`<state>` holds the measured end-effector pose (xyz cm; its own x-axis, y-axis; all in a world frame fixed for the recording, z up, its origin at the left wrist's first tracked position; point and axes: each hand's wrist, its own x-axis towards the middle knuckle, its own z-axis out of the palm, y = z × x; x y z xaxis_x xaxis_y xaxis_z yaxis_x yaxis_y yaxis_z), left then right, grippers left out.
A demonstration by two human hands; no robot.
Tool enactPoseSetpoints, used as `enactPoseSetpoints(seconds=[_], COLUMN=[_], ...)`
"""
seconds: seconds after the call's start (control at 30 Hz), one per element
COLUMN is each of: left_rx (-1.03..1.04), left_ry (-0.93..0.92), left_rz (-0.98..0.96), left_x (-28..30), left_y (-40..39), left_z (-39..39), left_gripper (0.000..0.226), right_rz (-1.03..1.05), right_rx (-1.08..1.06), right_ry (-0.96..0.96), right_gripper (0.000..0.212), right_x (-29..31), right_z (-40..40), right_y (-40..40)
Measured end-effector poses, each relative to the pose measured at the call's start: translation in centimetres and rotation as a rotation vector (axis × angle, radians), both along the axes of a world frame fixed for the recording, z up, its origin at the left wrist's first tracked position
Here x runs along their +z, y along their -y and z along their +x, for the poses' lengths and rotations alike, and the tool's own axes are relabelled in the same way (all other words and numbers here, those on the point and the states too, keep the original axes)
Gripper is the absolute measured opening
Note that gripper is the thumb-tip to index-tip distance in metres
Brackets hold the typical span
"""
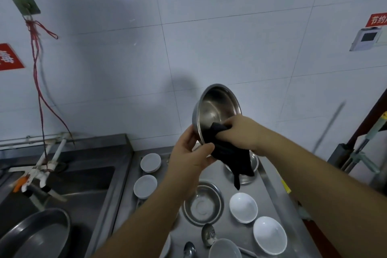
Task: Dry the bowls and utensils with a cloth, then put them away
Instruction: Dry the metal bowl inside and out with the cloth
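Left hand (189, 154) under cloth-wiped steel bowl (216, 109)

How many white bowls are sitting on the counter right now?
5 plainly. Two upside down on the left, two upright on the right, one at the bottom edge. A white rim by the left forearm may be a sixth.

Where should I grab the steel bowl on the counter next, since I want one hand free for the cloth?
Take the steel bowl by its flared rim, from above on the near side. It sits upright and open, so a thumb inside and fingers under the lip pinch it well. The left arm crosses its left edge, so that side is blocked for now.
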<state>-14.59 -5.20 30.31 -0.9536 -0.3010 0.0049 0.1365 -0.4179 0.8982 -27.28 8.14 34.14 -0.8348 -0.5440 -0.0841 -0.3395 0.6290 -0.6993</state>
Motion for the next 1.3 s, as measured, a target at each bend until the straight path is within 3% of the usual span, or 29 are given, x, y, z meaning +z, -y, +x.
enactPoseSetpoints(seconds=[0.1, 0.17, 0.43, 0.57, 0.67, 0.8, 0.93, 1.07, 1.17, 1.3], left_rx=[-0.089, -0.143, -0.173, -0.131, -0.063, 0.005, 0.055, 0.007, -0.027, -0.062], left_ry=[0.041, 0.063, 0.082, 0.052, 0.022, -0.024, -0.038, -0.023, -0.008, -0.010], left_rz=[0.027, 0.056, 0.042, 0.064, 0.043, -0.012, -0.040, -0.153, -0.233, -0.230], left_x=[-0.8, -1.3, -1.9, -1.3, -1.2, -1.8, -2.3, -2.5, -2.6, -2.1], left_y=[0.6, 0.9, 0.0, -0.7, -1.0, -0.9, -0.8, -0.9, -1.1, -1.0], left_z=[0.6, 1.1, 1.4, 1.0, 0.6, 0.3, 0.4, 0.8, 0.9, 0.9], left_gripper=[0.060, 0.058, 0.056, 0.055, 0.056, 0.059, 0.061, 0.060, 0.063, 0.058], right_rz=[-0.230, -0.376, -0.756, -0.839, -0.849, -0.858, -0.987, -0.981, -0.971, -0.715], right_rx=[0.141, 0.176, -0.013, -0.217, -0.420, -0.650, -0.740, -0.753, -0.673, -0.373], right_ry=[0.282, 0.359, 0.110, -0.044, -0.020, 0.198, 0.547, 0.684, 0.501, -0.188], right_gripper=[0.015, 0.014, 0.014, 0.007, 0.012, 0.028, 0.019, 0.019, 0.023, 0.014], right_x=[-1.2, -2.0, -2.6, -1.9, -1.6, -1.3, -1.6, -2.1, -2.0, -1.3], right_z=[1.5, 2.2, 2.4, 0.8, 0.0, -0.6, -0.5, 0.3, 0.8, 2.2], right_y=[-0.8, -1.0, 0.9, 1.5, 2.1, 2.5, 2.0, 1.6, 2.0, 1.9])
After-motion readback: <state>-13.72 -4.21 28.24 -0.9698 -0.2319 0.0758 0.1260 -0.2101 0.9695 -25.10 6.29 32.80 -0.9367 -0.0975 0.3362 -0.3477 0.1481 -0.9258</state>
